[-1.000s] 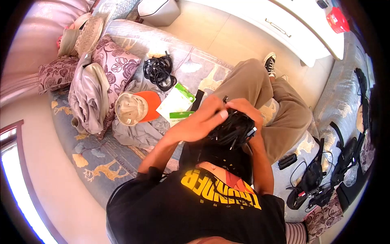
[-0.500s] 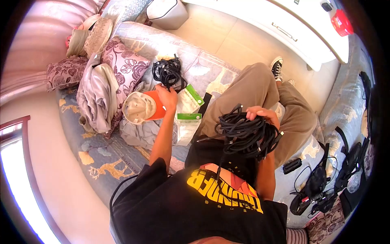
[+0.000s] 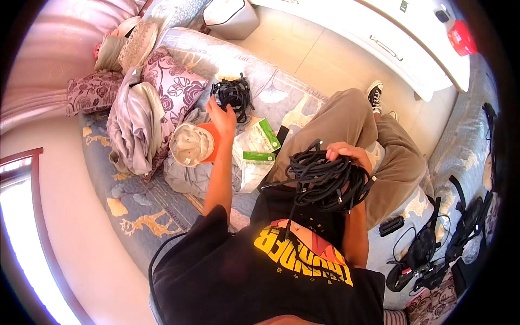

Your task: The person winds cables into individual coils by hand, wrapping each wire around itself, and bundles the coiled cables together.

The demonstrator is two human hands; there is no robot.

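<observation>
My right hand (image 3: 349,154) is closed around a thick coiled bundle of black cables (image 3: 325,181) above my lap, with several pale plug ends sticking out. Over on the sofa, my left hand (image 3: 222,119) is at the near left edge of a second bundle of black cables (image 3: 238,95), its fingers curled around that edge. Beside the left forearm lies a beige and orange cap (image 3: 192,145). Two clear packets with green tops, a far one (image 3: 260,138) and a nearer one (image 3: 255,168), rest between that arm and my thigh.
Patterned cushions (image 3: 173,81) and a crumpled grey cloth (image 3: 135,124) are at the left. Black straps and pouches (image 3: 425,244) and a small black case (image 3: 391,226) lie at the right. A white drawer cabinet (image 3: 357,21) and a bin (image 3: 233,19) stand beyond.
My left hand has moved forward onto the edge of the cable bundle on the sofa. The right hand keeps its bundle in place. The view has shifted slightly.
</observation>
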